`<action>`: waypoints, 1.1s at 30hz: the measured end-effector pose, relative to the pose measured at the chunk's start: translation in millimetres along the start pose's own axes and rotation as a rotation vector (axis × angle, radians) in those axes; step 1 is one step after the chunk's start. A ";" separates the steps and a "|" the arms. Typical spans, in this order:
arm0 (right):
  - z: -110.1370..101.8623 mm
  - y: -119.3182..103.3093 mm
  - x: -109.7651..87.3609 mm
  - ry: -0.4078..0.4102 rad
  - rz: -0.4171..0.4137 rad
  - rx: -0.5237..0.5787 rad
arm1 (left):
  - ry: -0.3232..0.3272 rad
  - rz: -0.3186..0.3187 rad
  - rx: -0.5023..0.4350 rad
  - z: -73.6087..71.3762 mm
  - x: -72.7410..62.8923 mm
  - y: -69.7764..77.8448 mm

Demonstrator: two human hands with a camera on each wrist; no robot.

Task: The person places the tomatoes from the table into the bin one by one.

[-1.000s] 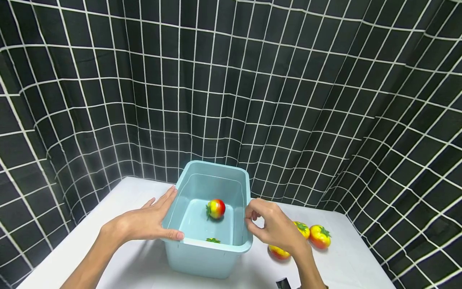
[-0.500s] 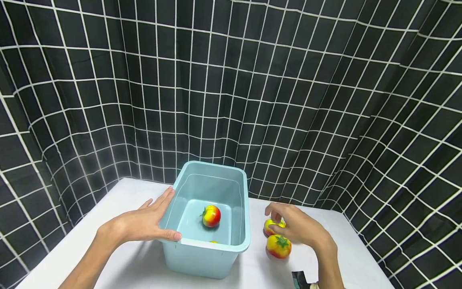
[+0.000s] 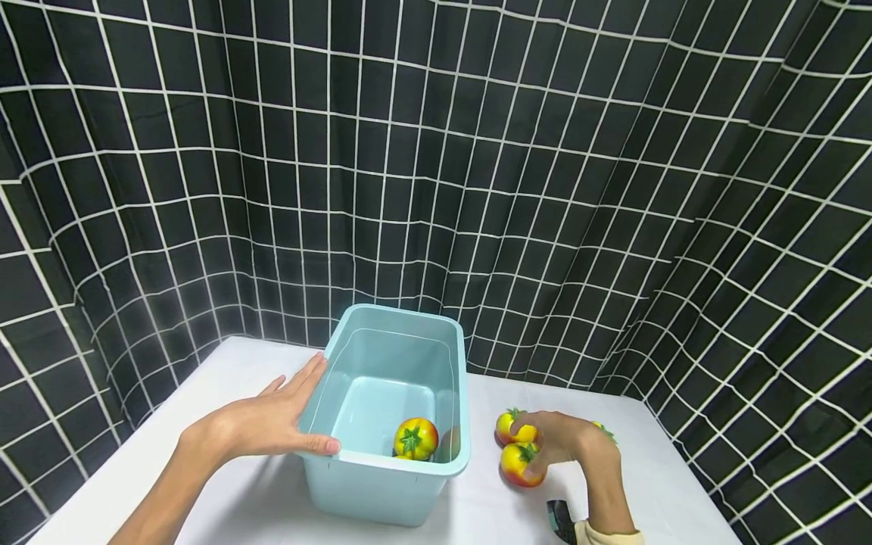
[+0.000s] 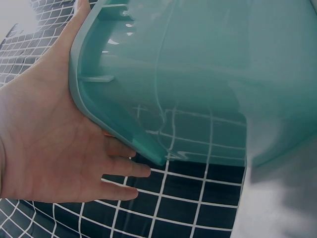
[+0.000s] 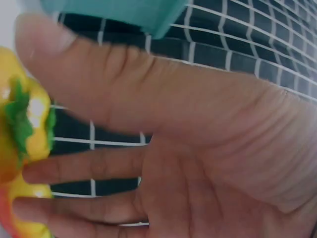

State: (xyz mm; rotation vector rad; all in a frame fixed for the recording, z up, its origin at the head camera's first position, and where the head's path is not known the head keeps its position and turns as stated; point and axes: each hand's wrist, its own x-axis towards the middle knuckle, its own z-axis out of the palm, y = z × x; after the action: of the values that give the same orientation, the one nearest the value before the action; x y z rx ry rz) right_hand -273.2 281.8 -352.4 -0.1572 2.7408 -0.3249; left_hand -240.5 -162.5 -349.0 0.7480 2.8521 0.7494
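A light blue plastic tub (image 3: 375,492) stands on the white table. My left hand (image 3: 272,424) rests along its left rim, fingers straight and thumb over the near corner; the left wrist view shows the palm against the tub's outside. Inside the tub, a yellow-and-red tomato-like fruit (image 3: 415,437) lies near the front, with a sliver of another below it, mostly hidden. To the right of the tub, two similar fruits, a farther one (image 3: 507,425) and a nearer one (image 3: 521,463), lie side by side. My right hand (image 3: 562,439) reaches over them, fingertips at the fruits, thumb and fingers apart.
Behind the right wrist, a green leafy top (image 3: 603,431) of another fruit peeks out. A dark strap-like device (image 3: 560,521) sits by the beige sleeve cuff (image 3: 606,536). Black cloth with a white grid (image 3: 409,151) encloses the table's back and sides.
My right hand has moved from the tub's right rim rightward and down to the fruits on the table. The visible fruit in the tub has rolled toward the front right. My left hand stays put.
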 end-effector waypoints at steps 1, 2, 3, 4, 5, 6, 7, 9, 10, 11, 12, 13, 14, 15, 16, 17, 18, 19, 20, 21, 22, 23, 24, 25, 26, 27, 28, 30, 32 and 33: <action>1.2 1.0 2.4 -0.005 0.009 -0.008 | -0.001 -0.001 -0.001 0.0 0.3 0.0; 2.3 2.3 4.4 -0.005 0.025 -0.008 | -0.002 0.001 0.000 0.0 0.6 0.1; 3.4 3.2 6.1 -0.005 0.035 -0.008 | -0.002 -0.001 0.000 -0.1 1.1 -0.1; 4.8 4.4 7.3 -0.003 0.042 -0.006 | -0.003 -0.001 0.000 -0.3 1.4 -0.2; 5.9 5.4 8.6 -0.003 0.049 0.001 | -0.003 -0.006 0.000 -0.5 1.5 -0.3; 7.2 5.6 9.4 -0.005 0.046 0.000 | -0.005 -0.008 0.000 -0.7 1.5 -0.4; 8.6 5.8 10.4 -0.007 0.041 -0.002 | -0.005 -0.009 0.000 -0.9 1.3 -0.6; 11.5 5.6 11.8 -0.017 0.041 0.006 | -0.006 -0.007 0.001 -1.0 0.9 -1.2; 12.6 5.2 12.3 -0.023 0.045 0.013 | -0.008 -0.011 0.000 -1.1 0.5 -1.0; 13.5 4.3 13.0 -0.029 0.050 0.022 | -0.008 -0.012 0.000 -1.0 0.3 -1.0; 14.5 3.6 13.4 -0.031 0.056 0.022 | -0.006 -0.008 0.001 -1.0 0.3 -1.0; 15.3 2.9 13.9 -0.033 0.068 0.027 | -0.004 -0.006 0.000 -1.0 0.3 -0.9; 16.0 2.1 14.5 -0.039 0.076 0.027 | -0.002 -0.007 0.000 -0.9 0.3 -0.7; 16.8 1.1 14.9 -0.042 0.081 0.020 | -0.001 -0.008 0.000 -0.9 0.3 -0.3; 17.3 0.4 15.5 -0.043 0.086 0.012 | 0.000 -0.009 -0.002 -0.9 0.4 0.0; 18.0 -0.1 16.2 -0.047 0.087 0.010 | 0.003 -0.006 -0.001 -0.9 0.6 0.0; 18.6 -0.5 16.7 -0.052 0.085 0.006 | 0.002 -0.005 -0.003 -0.8 0.7 0.3; 19.2 -0.8 17.3 -0.056 0.082 0.006 | 0.000 -0.006 -0.005 -0.7 0.8 0.4; 19.7 -0.8 17.8 -0.058 0.078 0.008 | -0.005 -0.010 -0.007 -0.7 0.7 0.7; 20.1 -0.8 18.0 -0.055 0.083 0.016 | -0.008 -0.014 -0.010 -0.6 0.8 0.9; 20.4 -0.8 18.2 -0.055 0.085 0.023 | -0.008 -0.013 -0.011 -0.7 0.9 0.9; 20.6 -0.8 18.2 -0.055 0.085 0.028 | -0.010 -0.015 -0.011 -0.7 1.0 1.1; 20.7 -0.9 17.9 -0.054 0.084 0.026 | -0.010 -0.014 -0.012 -0.8 1.0 1.2; 20.6 -1.1 17.5 -0.052 0.082 0.020 | -0.010 -0.017 -0.013 -0.8 1.0 1.4; 20.5 -1.3 16.7 -0.048 0.081 0.020 | -0.010 -0.017 -0.013 -0.9 0.9 1.6; 20.4 -1.6 15.9 -0.049 0.077 0.020 | -0.008 -0.014 -0.013 -0.9 0.9 1.5; 20.1 -2.2 15.0 -0.049 0.072 0.020 | -0.008 -0.009 -0.012 -0.9 0.7 1.7; 18.5 -3.8 12.8 -0.045 0.058 0.022 | -0.008 -0.006 -0.010 -0.7 0.3 1.6; 15.7 -5.7 11.1 -0.034 0.034 0.024 | -0.008 -0.004 -0.006 -0.4 0.1 1.2; 13.8 -6.8 10.2 -0.028 0.022 0.012 | -0.008 -0.005 -0.005 -0.2 0.0 0.7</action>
State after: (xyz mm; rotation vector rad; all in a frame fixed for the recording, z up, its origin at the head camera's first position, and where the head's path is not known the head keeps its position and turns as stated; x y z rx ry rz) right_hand -276.9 270.9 -366.7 -0.1274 2.7102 -0.3305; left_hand -240.2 -162.0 -348.4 0.7411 2.8430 0.7514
